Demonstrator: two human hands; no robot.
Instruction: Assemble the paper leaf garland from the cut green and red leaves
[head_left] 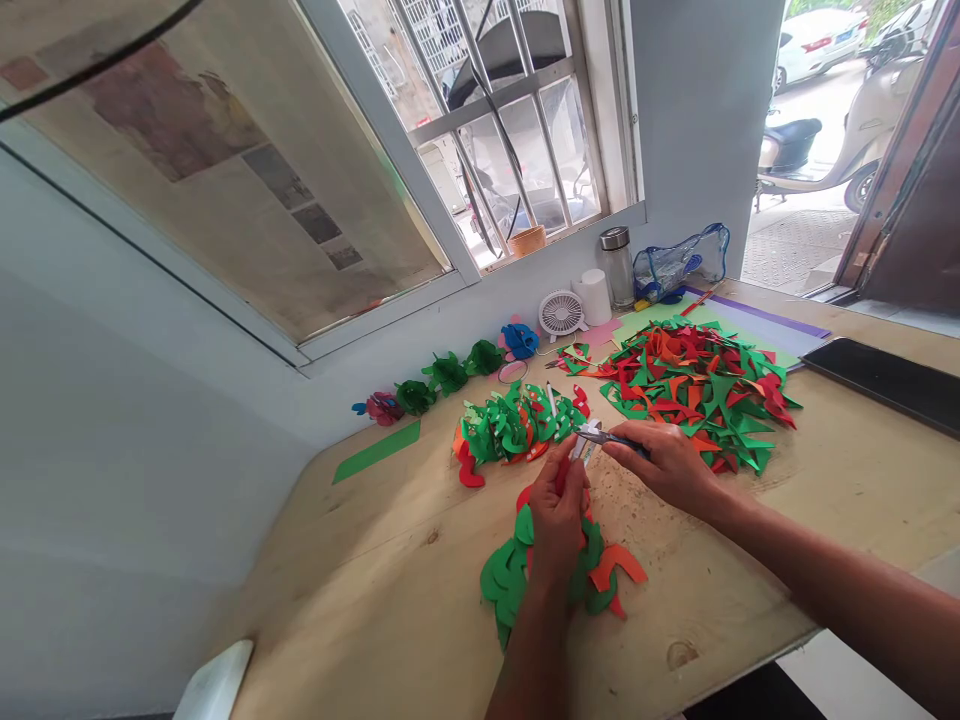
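Note:
My left hand (pixel 556 515) is closed on a red paper piece (pixel 562 474) with a white strip (pixel 580 448) at its upper end. In my right hand (pixel 667 465) is a pair of scissors (pixel 600 436) with silver blades and dark handles, mostly covered by the fingers. The blades meet the white strip; whether they are parted is too small to tell. Under my left hand lies a pile of curved green paper cutouts (pixel 510 575), with some red and an orange cutout (pixel 619 566). Beyond it sits a heap of cutouts with white patches (pixel 517 420).
Red, green and orange scraps (pixel 697 390) are heaped at the right of the wooden table (pixel 375 580). A black phone (pixel 885 380) lies beyond them. Along the wall stand a small fan (pixel 561 314), a bottle (pixel 616 268), a clear pouch (pixel 681 262) and green paper flowers (pixel 450 373).

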